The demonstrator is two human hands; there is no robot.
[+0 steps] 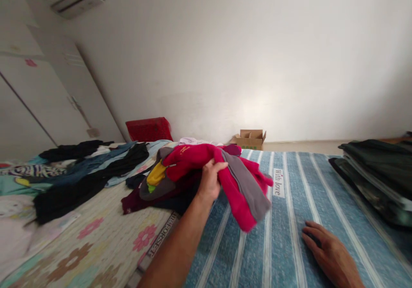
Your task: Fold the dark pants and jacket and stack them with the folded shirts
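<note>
My left hand (pixel 211 178) grips a red and grey jacket (pixel 189 155), its fingers closed around the cloth. One sleeve (pixel 246 193) with a grey stripe hangs from the grip over the blue striped sheet. Yellow and lime-green patches show at the jacket's left end. Beneath it lie maroon and dark clothes (pixel 131 202), partly covered. My right hand (pixel 328 249) rests low on the sheet at the right, fingers extended and close together. A dark spot between its thumb and forefinger may be shadow; I cannot tell.
Loose clothes, including black trousers (pixel 80 185), spread across the flowered sheet (pixel 106 241) on the left. A stack of folded dark clothes (pixel 380 168) sits at the right. Beyond the blue striped sheet (pixel 289 202) are an open cardboard box (pixel 251 141) and a red box (pixel 149 129).
</note>
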